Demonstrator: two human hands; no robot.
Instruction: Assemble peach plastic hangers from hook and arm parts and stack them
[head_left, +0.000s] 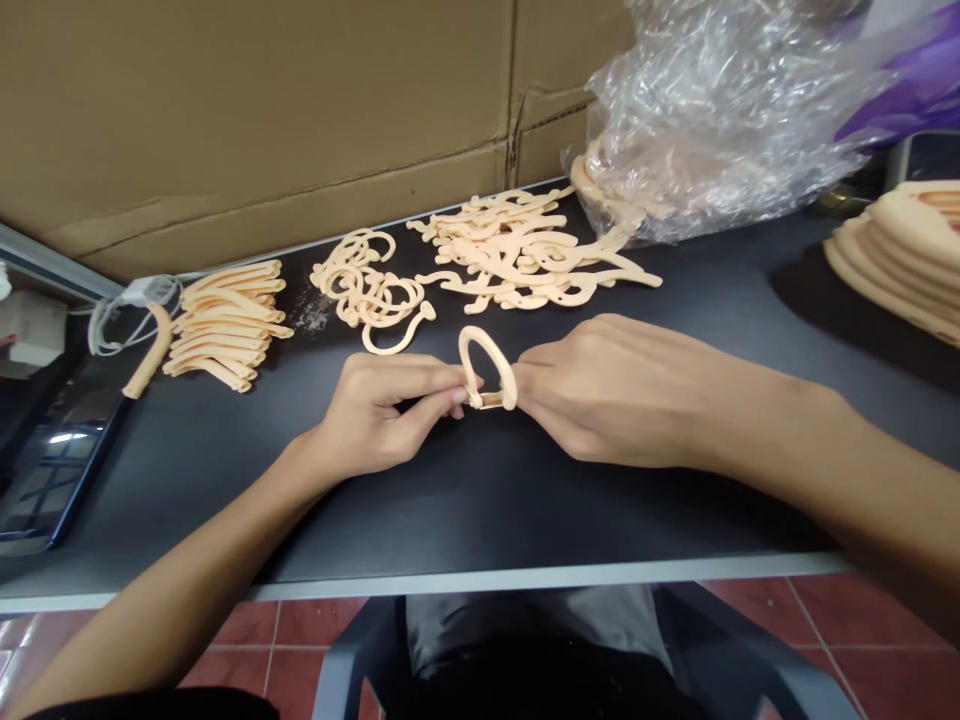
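Observation:
Between my two hands, just above the dark tabletop, is a cream-coloured curved piece (487,352), bent into a loop. The thumb and fingers of my left hand (397,410) pinch its left side near the bottom. My right hand (600,390) is closed at the loop's right side; its fingertips are mostly hidden behind the hand. Beyond my hands lie a pile of thin C-shaped pieces (390,300) and a larger pile of flat, wavy pieces (525,255), all the same cream colour.
On the left are a row of short curved tubes (225,325), a single bent tube (154,350), a coiled white cable (112,320) and a phone-like dark device (60,470). Clear plastic bag (720,130) stands back right, near stacked cream pieces (892,250). Cardboard (262,110) walls the back.

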